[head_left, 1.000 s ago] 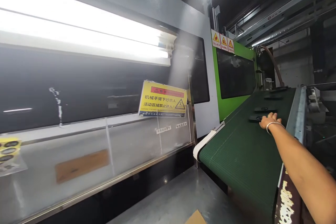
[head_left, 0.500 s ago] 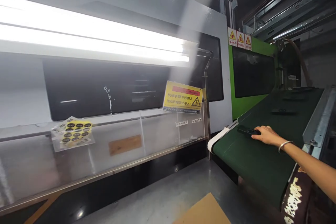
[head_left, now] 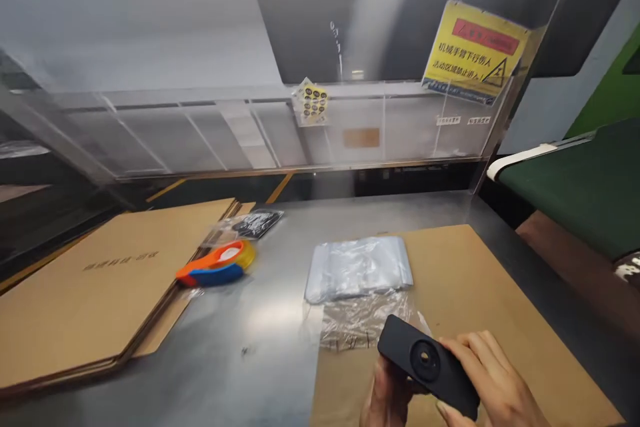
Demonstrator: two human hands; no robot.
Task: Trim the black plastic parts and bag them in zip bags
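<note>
A black rectangular plastic part (head_left: 400, 340) with a round recessed hole near its middle is held tilted above the cardboard sheet, low in the view. My right hand (head_left: 500, 380) grips its right end between thumb and fingers. Beneath its left side, my left hand (head_left: 385, 390) closes on it from below, fingers partly hidden by the part. Just beyond the hands lies a stack of clear plastic bags (head_left: 357, 267), with a loose clear bag (head_left: 350, 323) spread in front of it.
Flat cardboard sheet (head_left: 465, 280) covers the metal table (head_left: 270, 320) at right. Folded cartons (head_left: 110, 280) are stacked at left, beside an orange-and-blue tape dispenser (head_left: 220, 265). A green conveyor belt (head_left: 575, 180) runs at far right. Behind stands a clear panel with a yellow warning sign (head_left: 475, 53).
The view has swung left and down from the conveyor to the table. My right hand has left the belt, where it was on a black part. My left hand has come into view.
</note>
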